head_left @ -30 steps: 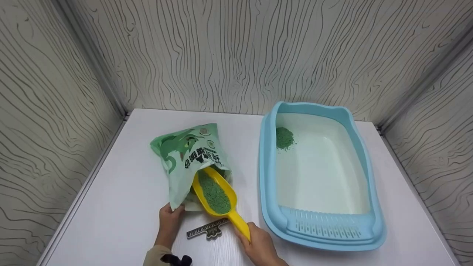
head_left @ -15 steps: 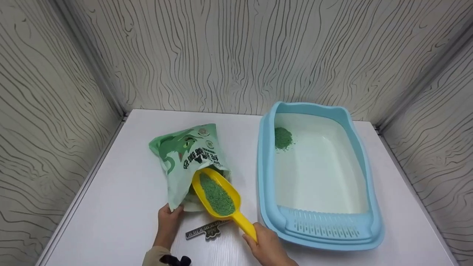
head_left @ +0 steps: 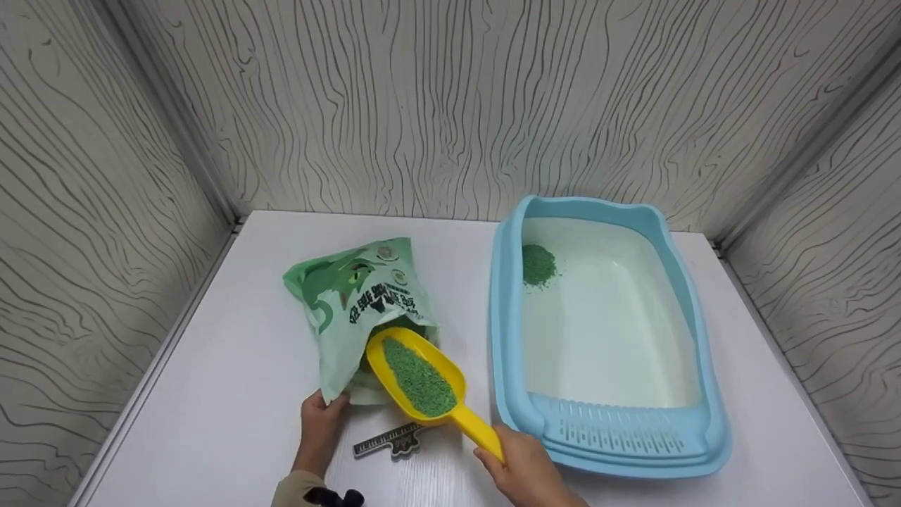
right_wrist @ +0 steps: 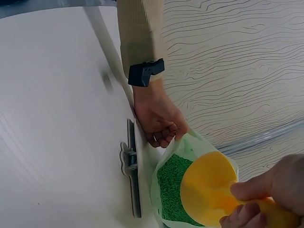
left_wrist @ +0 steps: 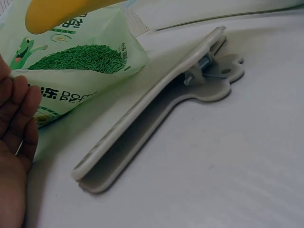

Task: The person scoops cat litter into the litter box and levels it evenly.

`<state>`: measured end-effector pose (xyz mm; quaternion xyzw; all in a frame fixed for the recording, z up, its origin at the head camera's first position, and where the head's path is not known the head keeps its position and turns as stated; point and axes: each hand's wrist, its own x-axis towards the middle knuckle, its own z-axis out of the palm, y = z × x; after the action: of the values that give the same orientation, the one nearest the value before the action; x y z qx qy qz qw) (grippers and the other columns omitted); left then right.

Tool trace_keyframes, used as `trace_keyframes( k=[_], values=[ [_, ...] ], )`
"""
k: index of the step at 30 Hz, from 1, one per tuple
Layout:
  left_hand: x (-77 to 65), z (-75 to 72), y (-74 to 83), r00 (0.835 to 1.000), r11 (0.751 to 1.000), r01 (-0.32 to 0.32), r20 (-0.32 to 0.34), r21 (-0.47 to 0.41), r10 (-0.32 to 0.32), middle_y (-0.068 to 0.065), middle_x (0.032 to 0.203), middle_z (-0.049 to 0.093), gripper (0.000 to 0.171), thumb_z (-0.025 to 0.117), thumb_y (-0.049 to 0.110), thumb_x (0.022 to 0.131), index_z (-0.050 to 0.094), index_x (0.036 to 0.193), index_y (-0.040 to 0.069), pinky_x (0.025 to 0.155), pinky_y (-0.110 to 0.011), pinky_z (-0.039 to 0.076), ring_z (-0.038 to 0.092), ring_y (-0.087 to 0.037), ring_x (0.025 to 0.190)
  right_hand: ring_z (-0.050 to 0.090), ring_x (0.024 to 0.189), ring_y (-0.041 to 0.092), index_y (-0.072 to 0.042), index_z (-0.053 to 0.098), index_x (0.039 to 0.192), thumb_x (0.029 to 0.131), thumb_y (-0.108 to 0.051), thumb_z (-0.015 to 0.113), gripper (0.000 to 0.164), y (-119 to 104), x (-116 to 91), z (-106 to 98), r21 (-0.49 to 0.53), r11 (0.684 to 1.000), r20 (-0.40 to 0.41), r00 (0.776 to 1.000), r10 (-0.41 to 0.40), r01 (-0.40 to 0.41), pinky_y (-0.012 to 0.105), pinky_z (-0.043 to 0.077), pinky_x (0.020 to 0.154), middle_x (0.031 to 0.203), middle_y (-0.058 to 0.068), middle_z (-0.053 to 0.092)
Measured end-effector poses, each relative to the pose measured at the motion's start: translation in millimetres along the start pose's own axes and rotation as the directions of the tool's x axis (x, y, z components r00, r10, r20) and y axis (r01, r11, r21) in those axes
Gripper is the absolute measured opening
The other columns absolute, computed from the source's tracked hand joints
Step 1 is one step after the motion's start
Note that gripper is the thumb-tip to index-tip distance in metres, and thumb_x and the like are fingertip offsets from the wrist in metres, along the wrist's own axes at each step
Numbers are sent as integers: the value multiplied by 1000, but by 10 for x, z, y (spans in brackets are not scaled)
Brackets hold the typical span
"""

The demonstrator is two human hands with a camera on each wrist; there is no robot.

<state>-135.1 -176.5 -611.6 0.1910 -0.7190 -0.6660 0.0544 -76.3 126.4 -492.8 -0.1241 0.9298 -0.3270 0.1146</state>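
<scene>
My right hand (head_left: 529, 470) grips the handle of a yellow scoop (head_left: 457, 373), which carries a heap of green pellets (head_left: 421, 382). The scoop's front end is at the mouth of a pale green cat litter bag (head_left: 373, 303) lying on the table. My left hand (head_left: 324, 422) pinches the bag's edge at its near left corner. In the right wrist view more green pellets (right_wrist: 172, 187) show inside the opened bag, partly hidden by the scoop. A grey sealing clip (left_wrist: 156, 104) lies on the table just right of my left hand.
A light blue litter box (head_left: 501, 338) with a slotted front step stands on the right, a small pile of green pellets (head_left: 538, 266) at its back left. Patterned wall panels (head_left: 450, 105) enclose the white table (head_left: 211, 394) at the back and sides.
My right hand has drawn the loaded scoop a little out of the bag, toward the right and nearer me. My left hand stays at the bag's corner.
</scene>
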Motion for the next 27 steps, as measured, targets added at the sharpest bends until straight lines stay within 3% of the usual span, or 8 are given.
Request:
trace_keyframes(
  k=[7, 16, 27],
  values=[
    [-12, -6, 1, 1000, 1000, 8, 14, 18, -9, 17, 74, 59, 22, 61, 4, 86, 65, 104, -9, 73, -13, 45, 49, 0, 73, 43, 63, 7, -4, 62, 99, 91, -33, 63, 30, 2, 16, -104, 16, 999, 56, 998, 35, -36, 21, 35, 58, 71, -3, 53],
    [-4, -6, -16, 1000, 1000, -4, 13, 13, 4, 19, 77, 62, 22, 62, 4, 86, 65, 104, -9, 74, -13, 45, 50, 2, 74, 43, 60, 9, -7, 62, 93, 90, -33, 64, 26, 28, 16, -263, 25, 997, 95, 993, 73, -76, 20, 34, 55, 67, -4, 49],
    [27, -8, -22, 1000, 1000, -3, 2, -19, 3, 23, 71, 61, 19, 61, 0, 85, 65, 100, -12, 70, -13, 44, 49, 2, 69, 44, 60, 7, -9, 62, 91, 90, -33, 64, 24, 93, 27, -441, 48, 998, 107, 993, 46, -52, 19, 34, 55, 67, -4, 51]
  ],
)
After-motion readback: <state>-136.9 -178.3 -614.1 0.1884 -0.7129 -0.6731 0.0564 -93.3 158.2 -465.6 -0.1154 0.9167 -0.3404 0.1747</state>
